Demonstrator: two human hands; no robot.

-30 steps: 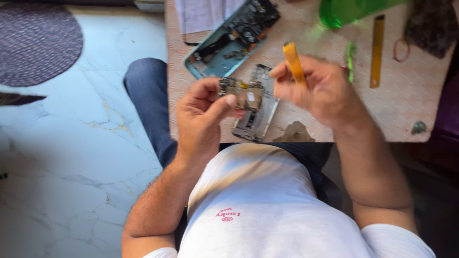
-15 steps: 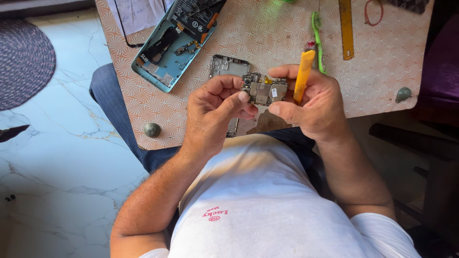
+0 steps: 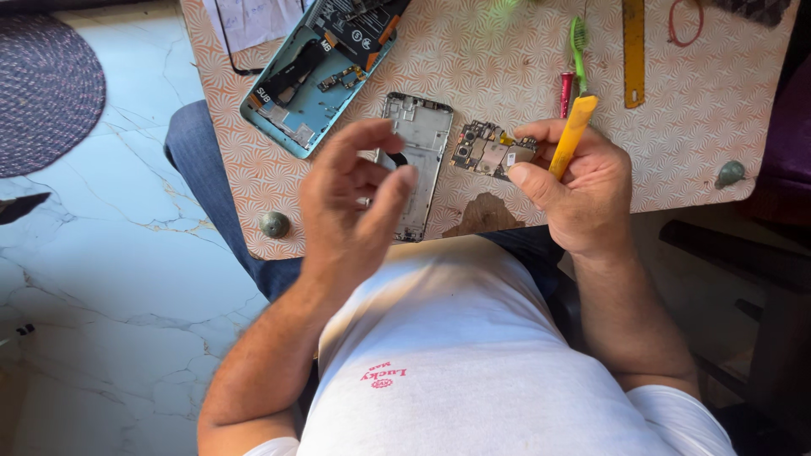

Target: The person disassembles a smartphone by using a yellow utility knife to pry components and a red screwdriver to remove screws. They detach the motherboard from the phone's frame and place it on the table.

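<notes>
Right hand point(image 3: 583, 190): fingers pinching circuit board point(image 3: 490, 152) and yellow pry tool point(image 3: 573, 135).
Left hand point(image 3: 351, 203): fingers spread wide, empty, above silver phone frame point(image 3: 418, 135).
Counter point(image 3: 701, 118): teal phone shell point(image 3: 312, 76) far left.

Green toothbrush point(image 3: 578, 46) (beside yellow ruler point(image 3: 634, 51))

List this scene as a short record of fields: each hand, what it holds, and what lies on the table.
left hand: open, fingers spread, holding nothing, above the grey phone frame
right hand: grips a small circuit board and a yellow pry tool
table: patterned top, chipped at the near edge
opened phone: teal shell, far left of the table
other tools: green toothbrush, red-handled tool, yellow ruler
floor: pale marble, round woven mat
</notes>
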